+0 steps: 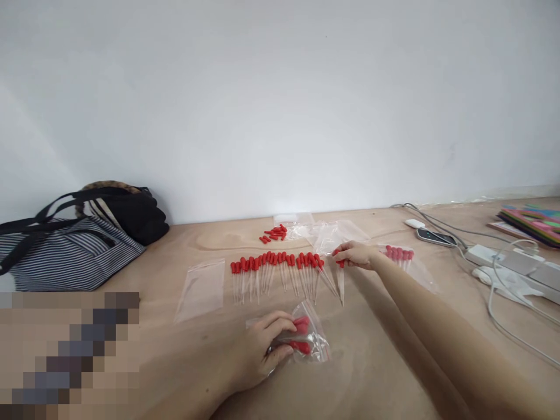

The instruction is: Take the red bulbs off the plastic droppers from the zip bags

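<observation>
White wall behind; wooden table in front of you. Landmark: the dropper row, glass-clear tubes with red bulbs, bulbs on the far side, tips towards you.

Right hand: at the right end of the dropper row. Its fingers are narrow, pinched on the red bulbs of what look like two droppers. Their tubes point back towards you; whether the tips bear on the table, you cannot tell.

Left hand: on the near side of the dropper row, over a zip bag with two red bulbs showing in it. Thumb and fingers stand partly apart along the bag; whether they grip it or only press it, you cannot tell.

Key relation: the zip bag lies nearer to you than the dropper row and leftward of the pinched droppers, with your left hand the closer one to it. Bagged bulbs point right, so their long axis runs crosswise, nearly square to the droppers in your right fingers.

Also noted: flat clear bag left of the dropper row; small red pieces beyond it; bag of red-bulbed droppers to its right; striped bag far left of it; power strip far right.
</observation>
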`<state>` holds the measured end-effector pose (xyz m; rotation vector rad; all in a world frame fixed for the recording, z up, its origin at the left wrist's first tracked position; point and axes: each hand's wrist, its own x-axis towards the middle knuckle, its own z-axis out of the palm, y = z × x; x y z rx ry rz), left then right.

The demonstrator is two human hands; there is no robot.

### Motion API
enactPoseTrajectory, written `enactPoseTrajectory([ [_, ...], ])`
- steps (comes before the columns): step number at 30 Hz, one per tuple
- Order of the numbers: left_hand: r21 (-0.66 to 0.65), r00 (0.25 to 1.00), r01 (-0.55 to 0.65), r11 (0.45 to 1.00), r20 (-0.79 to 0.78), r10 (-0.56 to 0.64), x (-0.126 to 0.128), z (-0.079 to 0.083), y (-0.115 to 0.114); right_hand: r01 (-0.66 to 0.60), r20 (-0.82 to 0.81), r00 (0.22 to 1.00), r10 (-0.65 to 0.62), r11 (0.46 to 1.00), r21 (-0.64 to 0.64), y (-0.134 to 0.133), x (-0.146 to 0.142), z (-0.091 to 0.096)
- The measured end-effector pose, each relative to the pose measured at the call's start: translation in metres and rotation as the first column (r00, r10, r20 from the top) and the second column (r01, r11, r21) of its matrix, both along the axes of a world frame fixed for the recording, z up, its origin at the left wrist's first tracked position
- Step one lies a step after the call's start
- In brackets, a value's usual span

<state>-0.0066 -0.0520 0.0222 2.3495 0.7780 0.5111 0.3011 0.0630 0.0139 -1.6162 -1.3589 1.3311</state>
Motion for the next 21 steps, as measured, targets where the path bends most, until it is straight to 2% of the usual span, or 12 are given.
enactPoseTrajectory([
  [4,0.006,1.000,0.014,1.000,0.018,-0.014,0.001,0.001,0.000,0.063,0.074,0.995,-0.068,0.995,0.079,0.004,-0.022,-0.012],
  [7,0.021,1.000,0.017,1.000,0.010,-0.017,0.000,0.001,0.000,0.113,0.125,0.983,-0.134,0.980,0.161,0.001,-0.033,-0.014],
  [10,0.059,1.000,0.014,0.998,0.004,-0.014,0.000,-0.002,0.001,0.151,0.157,0.968,-0.196,0.954,0.258,-0.008,-0.039,-0.009],
  [14,0.178,0.999,-0.029,0.984,0.040,0.022,-0.001,-0.008,0.002,0.202,0.190,0.938,-0.290,0.903,0.380,-0.032,-0.041,0.004],
  [18,0.240,0.996,-0.081,0.967,0.052,0.070,-0.004,-0.012,0.003,0.115,0.272,0.905,-0.326,0.805,0.582,-0.064,-0.041,0.004],
  [21,0.228,0.997,-0.080,0.970,0.034,0.074,-0.006,-0.012,0.003,-0.039,0.284,0.939,-0.195,0.760,0.649,-0.092,-0.047,-0.010],
])
